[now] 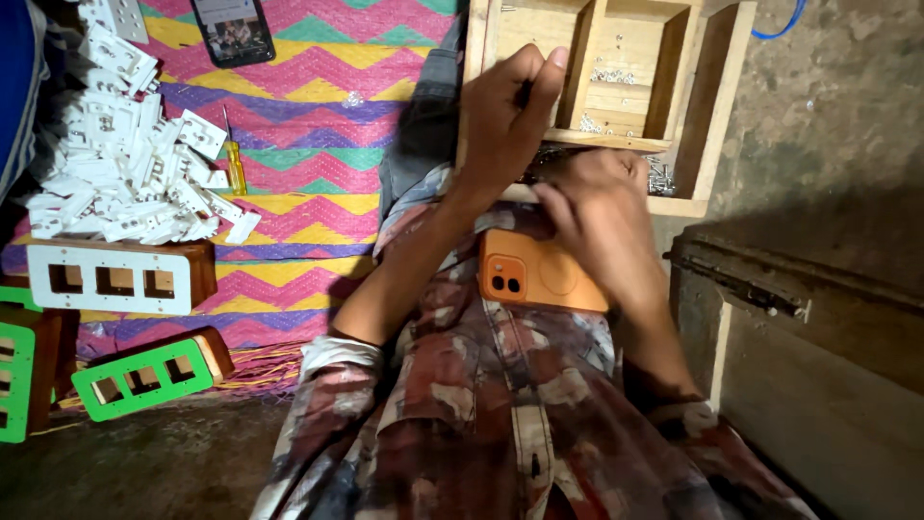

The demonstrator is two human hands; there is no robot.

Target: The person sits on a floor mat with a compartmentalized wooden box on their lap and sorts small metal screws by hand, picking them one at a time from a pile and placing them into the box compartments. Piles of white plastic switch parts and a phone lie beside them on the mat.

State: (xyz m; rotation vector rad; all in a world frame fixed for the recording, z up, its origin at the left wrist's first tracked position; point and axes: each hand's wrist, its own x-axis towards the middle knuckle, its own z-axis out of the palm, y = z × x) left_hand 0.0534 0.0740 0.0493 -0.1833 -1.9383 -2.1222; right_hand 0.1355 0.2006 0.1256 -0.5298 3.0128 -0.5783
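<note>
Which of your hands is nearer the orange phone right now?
The right. The right hand rests on the orange phone's upper edge, partly covering it. The left hand is higher up, gripping the front edge of the wooden box, apart from the phone.

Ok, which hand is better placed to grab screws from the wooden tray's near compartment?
Right, probably. The right hand lies over the orange phone, right beside the screws in the wooden tray. The left hand rests higher on a divider.
</note>
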